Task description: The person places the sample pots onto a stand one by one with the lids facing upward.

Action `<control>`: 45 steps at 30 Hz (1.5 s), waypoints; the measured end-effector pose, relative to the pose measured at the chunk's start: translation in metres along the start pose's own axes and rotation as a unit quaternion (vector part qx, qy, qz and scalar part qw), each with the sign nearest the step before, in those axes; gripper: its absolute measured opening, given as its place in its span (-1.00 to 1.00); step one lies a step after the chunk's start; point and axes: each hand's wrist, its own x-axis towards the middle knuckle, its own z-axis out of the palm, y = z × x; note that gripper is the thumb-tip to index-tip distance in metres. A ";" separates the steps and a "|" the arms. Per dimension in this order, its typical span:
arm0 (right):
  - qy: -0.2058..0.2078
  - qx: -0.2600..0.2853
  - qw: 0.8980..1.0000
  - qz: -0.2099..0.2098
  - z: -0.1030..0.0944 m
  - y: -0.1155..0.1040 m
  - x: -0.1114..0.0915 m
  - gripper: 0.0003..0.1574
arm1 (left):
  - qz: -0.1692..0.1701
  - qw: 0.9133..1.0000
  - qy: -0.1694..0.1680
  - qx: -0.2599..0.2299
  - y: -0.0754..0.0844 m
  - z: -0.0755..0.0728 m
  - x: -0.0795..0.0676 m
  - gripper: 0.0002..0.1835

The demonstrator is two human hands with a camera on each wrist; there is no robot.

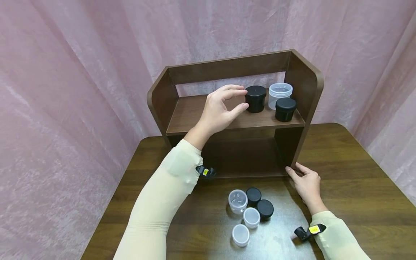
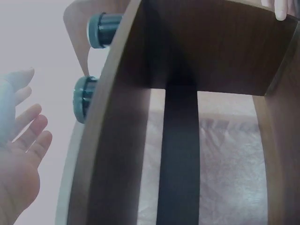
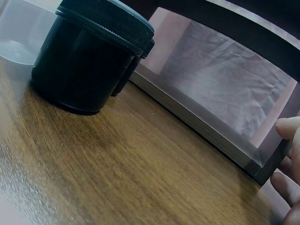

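A two-tier brown wooden shelf (image 1: 227, 122) stands on the table. My left hand (image 1: 221, 108) is raised at its upper tier, thumb and fingers parted, beside a lidded black jar (image 1: 255, 100). The left wrist view shows a gap between those fingers (image 2: 35, 129) and the black jars. Right of that jar stand a clear jar (image 1: 279, 94) and, in front of it, a smaller black jar (image 1: 286, 109). Low at the shelf's right side, my right hand (image 1: 307, 182) holds the side panel's bottom front corner between thumb and fingers.
In front of the shelf, clear jars (image 1: 238, 200) and black-lidded jars (image 1: 265, 208) stand in a cluster on the table (image 1: 344, 173). One clear jar (image 1: 241, 234) is nearest the front. Pink curtains (image 1: 81, 90) hang behind the table and at its sides.
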 end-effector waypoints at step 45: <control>-0.003 0.005 1.000 0.016 0.006 -0.007 0.002 -0.31 | 0.002 0.974 -0.208 -0.088 0.018 -0.001 -0.201 -0.79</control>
